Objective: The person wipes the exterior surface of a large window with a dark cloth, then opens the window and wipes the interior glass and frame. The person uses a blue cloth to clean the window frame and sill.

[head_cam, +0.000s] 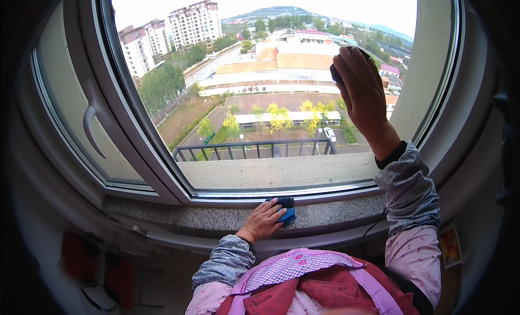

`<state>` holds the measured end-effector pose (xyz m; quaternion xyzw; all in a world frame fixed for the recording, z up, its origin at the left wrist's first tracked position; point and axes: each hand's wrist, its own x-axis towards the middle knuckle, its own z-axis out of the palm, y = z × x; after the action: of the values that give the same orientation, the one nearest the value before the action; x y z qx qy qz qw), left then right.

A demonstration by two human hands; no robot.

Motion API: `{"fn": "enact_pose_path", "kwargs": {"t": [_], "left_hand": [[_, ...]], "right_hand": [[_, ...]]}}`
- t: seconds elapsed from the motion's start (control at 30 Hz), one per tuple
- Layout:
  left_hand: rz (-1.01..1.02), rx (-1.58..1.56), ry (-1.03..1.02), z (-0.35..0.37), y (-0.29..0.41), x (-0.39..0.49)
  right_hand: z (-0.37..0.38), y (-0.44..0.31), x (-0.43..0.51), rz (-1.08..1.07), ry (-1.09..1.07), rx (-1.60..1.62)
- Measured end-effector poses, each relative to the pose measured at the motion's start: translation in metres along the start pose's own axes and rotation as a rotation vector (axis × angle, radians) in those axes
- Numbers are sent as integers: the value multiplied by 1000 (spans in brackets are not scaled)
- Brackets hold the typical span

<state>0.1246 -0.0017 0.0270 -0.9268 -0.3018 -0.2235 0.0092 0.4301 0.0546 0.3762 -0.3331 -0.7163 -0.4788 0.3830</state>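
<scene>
A large window pane (284, 168) in a light frame stands before me, with buildings and trees beyond the glass. Raised at the right, my right hand (361, 87) presses a dark object (335, 73), mostly hidden under the palm and fingers, flat against the pane; what it is cannot be told. Lower down, my left hand (263, 220) rests on the speckled stone windowsill (333, 213), its fingers over the edge of a folded blue cloth (288, 216) with a dark part at its top. Whether those fingers grip the cloth is unclear.
At the left is a window sash with a curved handle (92, 132). A rounded light edge (317, 242) runs below the sill, with a thin dark cable (371, 229) near its right part. Red-seated chairs (118, 280) stand low at the left. Outside, a metal railing (260, 149) crosses the view.
</scene>
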Motion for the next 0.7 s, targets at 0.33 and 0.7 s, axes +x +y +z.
{"fn": "enact_pose_path", "kwargs": {"t": [0.33, 0.7], "left_hand": [[-16, 6, 8, 1, 0, -1], [-30, 49, -22, -3, 4, -1]], "right_hand": [[13, 97, 12, 20, 26, -134], [44, -59, 51, -50, -79, 43]]}}
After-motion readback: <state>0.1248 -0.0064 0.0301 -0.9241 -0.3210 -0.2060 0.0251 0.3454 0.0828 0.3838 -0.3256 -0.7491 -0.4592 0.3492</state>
